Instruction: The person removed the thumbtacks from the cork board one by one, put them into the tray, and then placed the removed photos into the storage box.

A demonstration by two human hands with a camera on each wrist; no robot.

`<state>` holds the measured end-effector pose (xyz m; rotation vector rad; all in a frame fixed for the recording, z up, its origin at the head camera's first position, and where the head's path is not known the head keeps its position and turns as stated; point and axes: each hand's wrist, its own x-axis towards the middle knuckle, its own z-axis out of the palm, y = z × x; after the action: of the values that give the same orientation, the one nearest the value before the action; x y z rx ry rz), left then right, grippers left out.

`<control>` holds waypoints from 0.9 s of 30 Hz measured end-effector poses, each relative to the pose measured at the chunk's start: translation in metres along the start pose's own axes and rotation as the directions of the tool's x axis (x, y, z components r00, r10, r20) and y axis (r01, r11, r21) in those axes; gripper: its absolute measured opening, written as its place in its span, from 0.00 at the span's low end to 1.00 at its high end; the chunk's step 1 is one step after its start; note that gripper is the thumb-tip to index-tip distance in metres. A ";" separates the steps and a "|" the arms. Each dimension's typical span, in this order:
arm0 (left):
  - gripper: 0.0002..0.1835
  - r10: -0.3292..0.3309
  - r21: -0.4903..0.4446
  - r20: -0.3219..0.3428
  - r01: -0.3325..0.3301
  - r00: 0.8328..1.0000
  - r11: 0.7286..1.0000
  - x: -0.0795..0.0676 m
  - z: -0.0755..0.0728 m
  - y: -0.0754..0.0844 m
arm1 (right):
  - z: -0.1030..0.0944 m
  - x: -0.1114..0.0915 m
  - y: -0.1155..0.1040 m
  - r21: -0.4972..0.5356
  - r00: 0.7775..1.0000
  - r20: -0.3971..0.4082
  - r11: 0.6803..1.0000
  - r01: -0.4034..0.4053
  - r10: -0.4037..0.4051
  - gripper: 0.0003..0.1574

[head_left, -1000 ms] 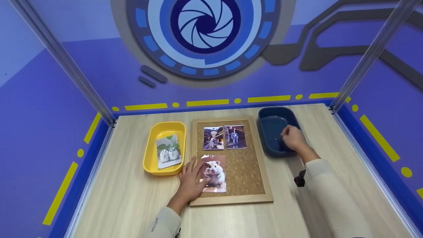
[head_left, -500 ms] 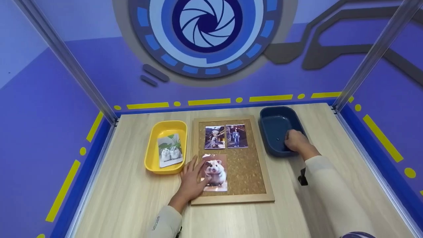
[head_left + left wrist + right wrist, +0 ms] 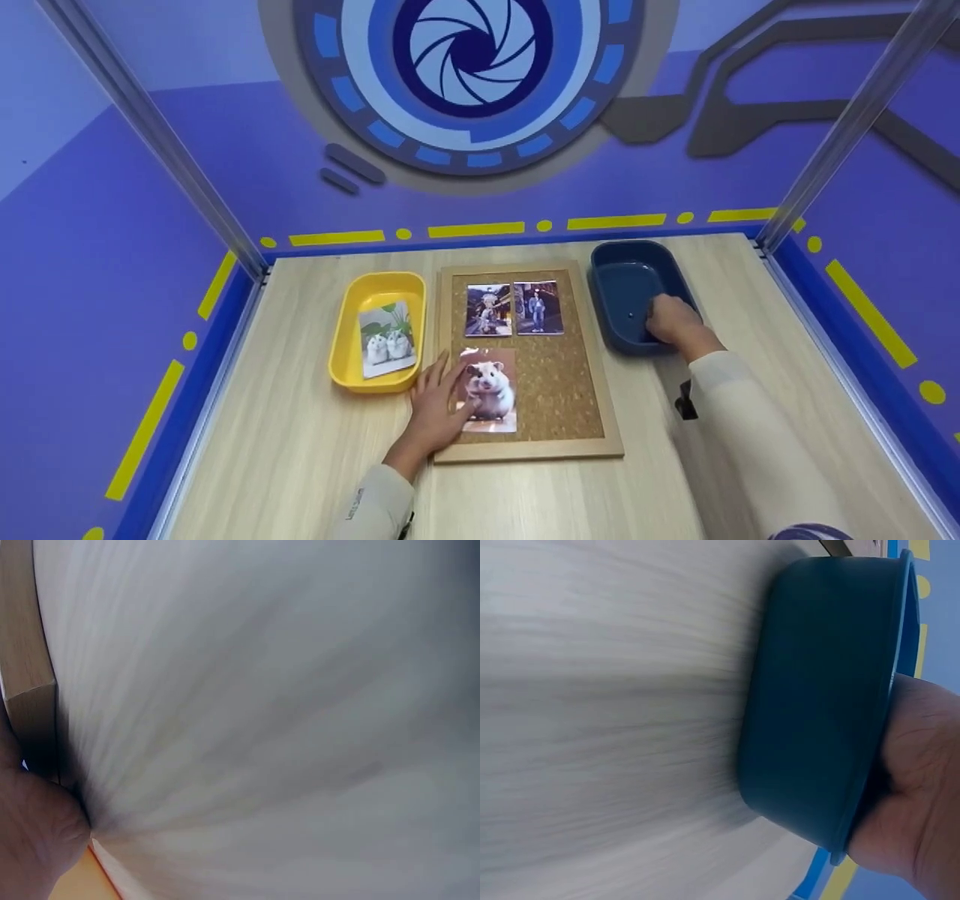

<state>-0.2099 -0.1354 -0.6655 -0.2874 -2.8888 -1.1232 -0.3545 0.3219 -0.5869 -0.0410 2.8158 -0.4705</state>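
Three photos [image 3: 493, 390] lie on one corkboard [image 3: 559, 394], left grip [image 3: 437, 418] spread over one, right grip's [image 3: 677, 326] state hidden inside one blue tray [image 3: 626, 289]

Pale table [image 3: 300, 465], wood-grain surface, streaks running front to back. Directly on it, three things in row. Middle: cork board [image 3: 559, 394], lying flat, pale wooden frame round edge. Just beside board on left: yellow tray [image 3: 371, 386], upright, rounded corners, long sides running front to back. Just beside board's far right part: dark blue tray [image 3: 626, 289], also upright, corners rounded.
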 end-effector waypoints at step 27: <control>0.41 0.007 -0.009 -0.006 -0.007 1.000 1.000 -0.001 0.000 -0.001 | -0.003 -0.046 -0.050 0.235 0.871 -0.468 0.929 0.287 -0.151 0.09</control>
<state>-0.2091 -0.1368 -0.6664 -0.2941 -2.8763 -1.1346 -0.3120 0.2792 -0.5552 -0.2256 3.1570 -1.0828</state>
